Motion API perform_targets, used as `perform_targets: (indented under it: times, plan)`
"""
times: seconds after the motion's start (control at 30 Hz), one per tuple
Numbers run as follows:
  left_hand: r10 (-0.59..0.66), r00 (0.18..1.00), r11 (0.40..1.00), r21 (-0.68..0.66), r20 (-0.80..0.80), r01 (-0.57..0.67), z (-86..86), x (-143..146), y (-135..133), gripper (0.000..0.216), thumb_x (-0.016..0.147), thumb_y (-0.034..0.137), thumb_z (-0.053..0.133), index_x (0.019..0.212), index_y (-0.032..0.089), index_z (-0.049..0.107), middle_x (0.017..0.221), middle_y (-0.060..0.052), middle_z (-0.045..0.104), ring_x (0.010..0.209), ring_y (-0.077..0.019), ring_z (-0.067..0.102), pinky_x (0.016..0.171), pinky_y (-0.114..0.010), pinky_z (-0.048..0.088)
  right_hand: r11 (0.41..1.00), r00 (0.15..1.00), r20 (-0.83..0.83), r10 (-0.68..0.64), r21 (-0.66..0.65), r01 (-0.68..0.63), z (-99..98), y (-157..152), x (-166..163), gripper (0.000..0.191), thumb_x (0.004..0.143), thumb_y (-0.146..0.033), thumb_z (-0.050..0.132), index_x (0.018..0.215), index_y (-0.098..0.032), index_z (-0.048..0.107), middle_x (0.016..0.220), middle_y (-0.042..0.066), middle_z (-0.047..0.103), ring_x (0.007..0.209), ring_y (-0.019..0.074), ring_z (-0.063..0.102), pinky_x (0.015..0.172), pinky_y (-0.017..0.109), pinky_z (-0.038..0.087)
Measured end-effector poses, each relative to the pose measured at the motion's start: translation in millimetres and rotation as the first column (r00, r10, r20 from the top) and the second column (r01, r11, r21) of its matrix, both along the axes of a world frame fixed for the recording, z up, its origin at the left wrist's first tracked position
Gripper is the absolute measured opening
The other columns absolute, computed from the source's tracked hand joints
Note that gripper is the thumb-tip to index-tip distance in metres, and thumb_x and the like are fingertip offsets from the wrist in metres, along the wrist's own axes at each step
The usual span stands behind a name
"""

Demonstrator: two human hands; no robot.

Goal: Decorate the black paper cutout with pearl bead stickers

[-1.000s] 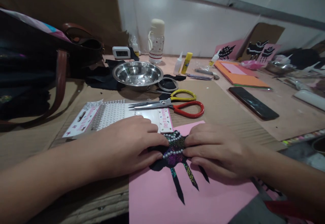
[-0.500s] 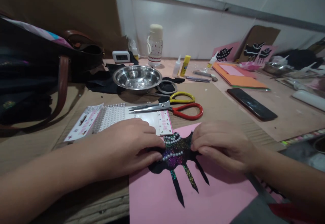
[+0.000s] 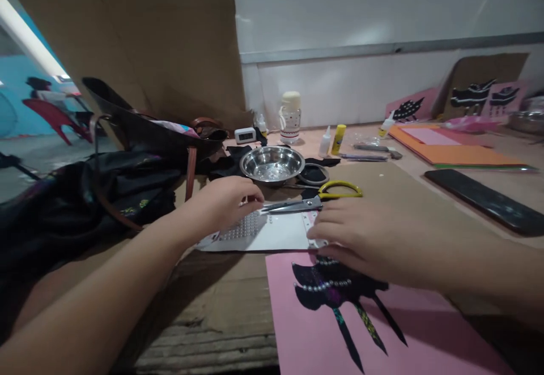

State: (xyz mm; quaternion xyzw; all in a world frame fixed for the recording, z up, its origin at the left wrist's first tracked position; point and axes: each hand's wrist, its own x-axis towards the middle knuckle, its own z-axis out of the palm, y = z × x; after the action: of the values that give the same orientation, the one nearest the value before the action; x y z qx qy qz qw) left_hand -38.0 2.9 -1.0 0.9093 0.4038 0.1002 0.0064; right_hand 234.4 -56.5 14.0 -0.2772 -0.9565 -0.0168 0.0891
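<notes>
A black glittery cut-out (image 3: pixel 335 295) trimmed with strings of small pearls lies on a pink paper sheet (image 3: pixel 306 335) at the near table edge. Just behind it lies a white card of stick-on pearls (image 3: pixel 259 233). My left hand (image 3: pixel 221 202) rests on the far left part of that card, fingers curled down onto the pearl rows. My right hand (image 3: pixel 361 239) lies over the card's right end and the top of the cut-out, fingers together and pointing left. Whether either hand pinches a pearl is hidden.
Scissors with yellow handles (image 3: pixel 314 199) lie behind the card, a steel bowl (image 3: pixel 272 165) beyond them. A dark bag (image 3: pixel 110 182) fills the left. A phone (image 3: pixel 488 202), orange sheets (image 3: pixel 454 151), a glue stick (image 3: pixel 339 139) and a white bottle (image 3: pixel 289 117) stand farther back.
Both hands left the cut-out and moved back onto the pearl card. The view swung left and up, so the cut-out now sits lower right.
</notes>
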Motion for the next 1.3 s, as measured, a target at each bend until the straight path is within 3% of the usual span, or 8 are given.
perform_targets:
  times: [0.1, 0.2, 0.33, 0.53, 0.8, 0.97, 1.13, 1.3]
  plan:
    - [-0.061, 0.998, 0.997, -0.040, -0.016, 0.060, -4.1, 5, -5, 0.018, 0.094, 0.028, 0.058, 0.098, 0.021, 0.075, 0.096, -0.005, 0.073, 0.088, -0.0204, 0.067, 0.077, -0.032, 0.048, 0.993, 0.997, 0.040, -0.066, -0.091, 0.070, -4.1, 25, -17, 0.017, 0.085, -0.011, 0.063, 0.071, -0.020, 0.067, 0.067, -0.001, 0.062, 0.060, 0.0131, 0.049, 0.054, 0.027, 0.029]
    - [-0.070, 0.995, 0.994, -0.092, -0.074, 0.064, -4.9, 10, -9, 0.016, 0.092, 0.028, 0.062, 0.097, 0.021, 0.075, 0.094, -0.005, 0.072, 0.087, -0.0214, 0.066, 0.075, -0.032, 0.047, 0.995, 0.991, -0.092, -0.099, -0.042, 0.095, -33.5, 47, -21, 0.012, 0.086, -0.012, 0.060, 0.080, -0.018, 0.069, 0.077, 0.002, 0.065, 0.066, 0.0134, 0.052, 0.058, 0.025, 0.033]
    - [-0.036, 0.992, 0.991, -0.135, -0.119, 0.020, -6.9, 17, -10, 0.014, 0.091, 0.030, 0.065, 0.097, 0.022, 0.076, 0.093, -0.004, 0.071, 0.089, -0.0227, 0.065, 0.075, -0.032, 0.044, 1.000, 0.992, -0.126, -0.007, 0.027, 0.010, -60.0, 53, -13, 0.016, 0.091, -0.015, 0.056, 0.088, -0.017, 0.071, 0.081, 0.004, 0.066, 0.071, 0.0157, 0.055, 0.062, 0.028, 0.036]
    - [0.032, 0.993, 0.987, -0.154, -0.117, -0.050, -12.0, 18, -8, 0.013, 0.088, 0.035, 0.070, 0.090, 0.022, 0.073, 0.091, -0.003, 0.069, 0.085, -0.0213, 0.062, 0.073, -0.031, 0.040, 0.985, 0.978, -0.175, -0.114, 0.110, 0.135, -50.5, 58, 1, 0.017, 0.091, -0.021, 0.059, 0.103, -0.019, 0.071, 0.098, 0.008, 0.069, 0.088, 0.0215, 0.062, 0.075, 0.032, 0.045]
    - [0.145, 0.979, 0.967, -0.188, -0.142, -0.170, -17.8, 10, 0, 0.035, 0.074, 0.054, 0.078, 0.083, 0.022, 0.069, 0.084, -0.003, 0.068, 0.079, -0.0224, 0.059, 0.067, -0.030, 0.036, 0.970, 0.963, -0.137, -0.234, -0.102, 0.221, -63.7, 75, 5, 0.030, 0.093, -0.033, 0.061, 0.117, -0.019, 0.072, 0.111, 0.010, 0.068, 0.104, 0.0261, 0.062, 0.091, 0.041, 0.048]
    - [0.148, 0.983, 0.959, -0.227, -0.110, -0.170, -25.3, 7, 5, 0.036, 0.073, 0.056, 0.077, 0.081, 0.022, 0.069, 0.084, -0.003, 0.069, 0.079, -0.0223, 0.060, 0.067, -0.030, 0.036, 0.953, 0.956, -0.098, -0.276, -0.160, 0.259, -55.5, 77, 7, 0.027, 0.094, -0.030, 0.060, 0.115, -0.019, 0.073, 0.110, 0.010, 0.069, 0.101, 0.0252, 0.063, 0.088, 0.039, 0.048]
    - [0.150, 0.984, 0.954, -0.248, -0.090, -0.169, -26.0, 5, 6, 0.033, 0.073, 0.054, 0.078, 0.079, 0.023, 0.069, 0.083, -0.002, 0.069, 0.079, -0.0219, 0.060, 0.068, -0.030, 0.036, 0.944, 0.953, 0.006, -0.303, -0.138, 0.300, -25.1, 72, 22, 0.016, 0.092, -0.024, 0.061, 0.096, -0.021, 0.076, 0.099, 0.008, 0.073, 0.089, 0.0223, 0.066, 0.075, 0.033, 0.048]
    - [0.154, 0.984, 0.948, -0.269, -0.088, -0.172, -25.1, 6, 5, 0.029, 0.074, 0.051, 0.077, 0.079, 0.023, 0.069, 0.085, -0.002, 0.068, 0.080, -0.0216, 0.059, 0.069, -0.030, 0.037, 0.887, 0.866, -0.189, -0.463, -0.109, 0.450, -16.0, 77, 33, 0.025, 0.097, -0.034, 0.053, 0.104, -0.024, 0.075, 0.105, 0.007, 0.074, 0.086, 0.0210, 0.067, 0.073, 0.034, 0.049]
